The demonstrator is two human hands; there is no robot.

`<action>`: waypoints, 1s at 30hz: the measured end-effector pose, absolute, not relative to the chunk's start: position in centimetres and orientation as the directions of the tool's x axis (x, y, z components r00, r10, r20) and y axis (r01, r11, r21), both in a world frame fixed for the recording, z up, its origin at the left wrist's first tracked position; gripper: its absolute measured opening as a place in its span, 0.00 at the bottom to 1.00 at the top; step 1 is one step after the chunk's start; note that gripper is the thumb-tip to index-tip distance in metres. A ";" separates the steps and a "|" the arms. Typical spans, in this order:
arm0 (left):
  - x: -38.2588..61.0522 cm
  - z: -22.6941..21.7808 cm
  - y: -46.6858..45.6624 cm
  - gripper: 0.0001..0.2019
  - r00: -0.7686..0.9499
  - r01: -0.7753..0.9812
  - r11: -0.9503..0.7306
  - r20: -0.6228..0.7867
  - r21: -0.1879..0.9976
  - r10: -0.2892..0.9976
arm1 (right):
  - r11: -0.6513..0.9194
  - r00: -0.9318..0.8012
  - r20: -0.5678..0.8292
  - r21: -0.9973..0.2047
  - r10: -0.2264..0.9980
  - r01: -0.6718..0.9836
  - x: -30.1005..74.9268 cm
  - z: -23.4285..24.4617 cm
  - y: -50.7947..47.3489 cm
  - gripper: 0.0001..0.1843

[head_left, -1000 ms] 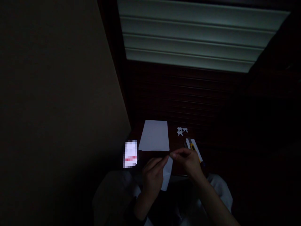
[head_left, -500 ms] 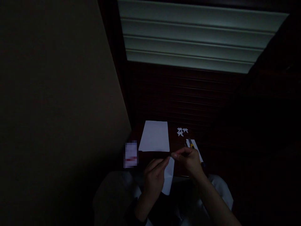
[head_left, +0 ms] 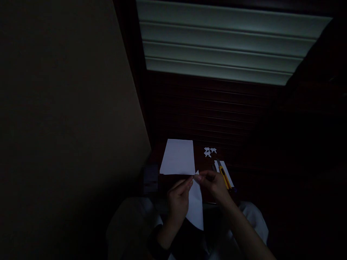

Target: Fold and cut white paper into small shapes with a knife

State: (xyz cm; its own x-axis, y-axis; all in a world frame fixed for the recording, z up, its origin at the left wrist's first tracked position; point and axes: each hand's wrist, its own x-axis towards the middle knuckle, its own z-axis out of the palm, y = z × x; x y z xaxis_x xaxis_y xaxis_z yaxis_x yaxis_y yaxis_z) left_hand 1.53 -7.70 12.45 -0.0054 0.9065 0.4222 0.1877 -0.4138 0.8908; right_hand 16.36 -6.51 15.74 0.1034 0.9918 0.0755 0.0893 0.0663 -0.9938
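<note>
In a very dark room, both my hands hold a small white paper piece in front of me, above the near edge of a dark wooden table. My left hand pinches its top left edge with closed fingers. My right hand pinches the top corner from the right. The paper hangs down between the hands, narrowing to a point at the bottom.
A white sheet lies on the table beyond my hands. Several tiny folded paper shapes sit to its right. A yellow utility knife rests on a paper strip near my right hand. A dim phone lies left. A slatted blind hangs behind.
The paper has swung lower and more upright between my hands. My right hand shifted left, uncovering the yellow knife. The phone screen at left went from bright to dark.
</note>
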 end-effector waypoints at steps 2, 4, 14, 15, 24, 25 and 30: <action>1.6 12.5 -7.5 0.11 -0.030 0.158 -0.375 0.384 0.913 0.923 | 0.043 0.094 0.053 -0.994 0.994 0.099 16.2 15.0 -6.7 0.12; 1.7 12.5 -7.4 0.11 -0.029 0.136 -0.347 0.354 0.928 0.935 | 0.031 0.117 0.043 -0.994 0.992 0.104 16.0 14.5 -6.9 0.12; 2.2 12.0 -7.3 0.12 -0.004 0.111 -0.266 0.268 0.958 0.963 | -0.019 0.066 -0.019 -1.000 0.998 -0.011 16.0 14.3 -6.6 0.16; 2.2 11.9 -7.4 0.12 0.010 0.123 -0.267 0.268 0.956 0.963 | -0.032 0.079 -0.034 -0.999 0.996 -0.020 16.0 14.2 -6.6 0.16; -4.6 8.8 -1.5 0.16 -0.180 0.733 -0.120 0.361 0.670 0.915 | -0.099 0.224 -0.115 -0.992 0.968 -0.079 17.8 11.6 -6.2 0.17; -5.7 8.3 -0.6 0.16 -0.184 0.822 -0.060 0.364 0.566 0.913 | -0.099 0.227 -0.115 -0.992 0.967 -0.082 17.9 11.3 -6.1 0.17; -8.6 6.0 1.3 0.12 -0.101 0.976 0.022 0.358 0.218 0.928 | -0.102 0.210 -0.118 -0.991 0.971 -0.086 17.9 10.7 -5.8 0.17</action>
